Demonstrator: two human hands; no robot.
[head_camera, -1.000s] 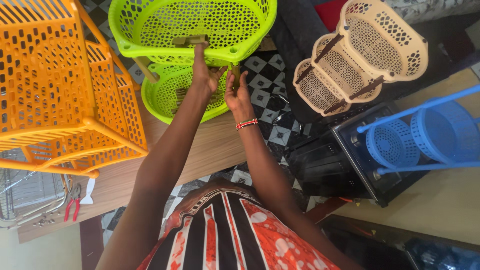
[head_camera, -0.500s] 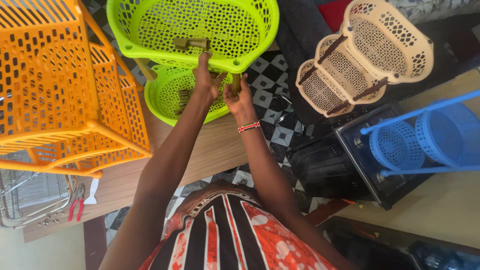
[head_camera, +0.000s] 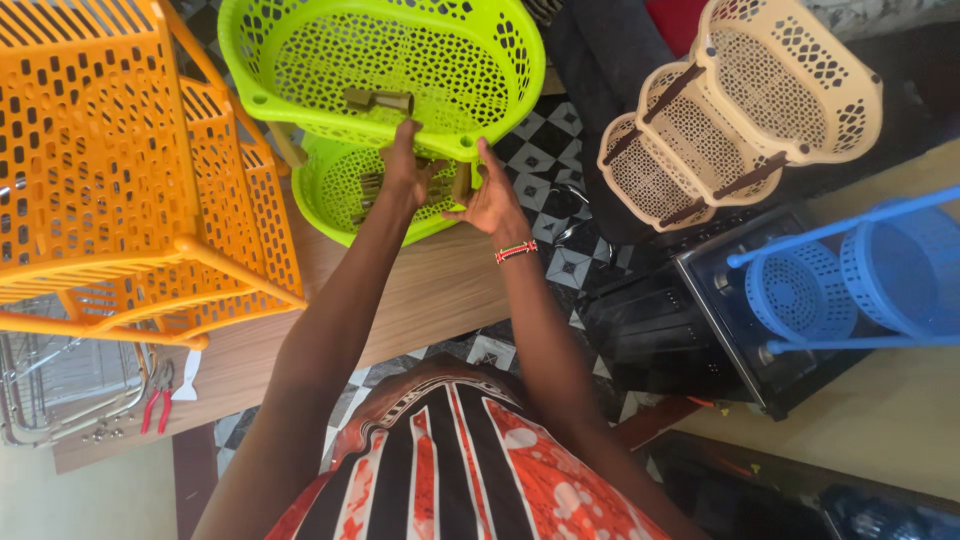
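Up front, the left hand (head_camera: 405, 172) seems pinched on the green basket rack's (head_camera: 380, 70) rim (grip partly hidden); the right hand (head_camera: 492, 200) is spread open beside it, above the wooden bench (head_camera: 420, 290).

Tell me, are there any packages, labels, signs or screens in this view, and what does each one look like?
No packages, signs or lit screens show.
White tag or slip: lower left on the wooden table, beside the red-handled pliers; small and pale; any print is too small to tell.
Black appliance: right of the person's arms, boxy, with a dark glossy glass front that shows nothing.
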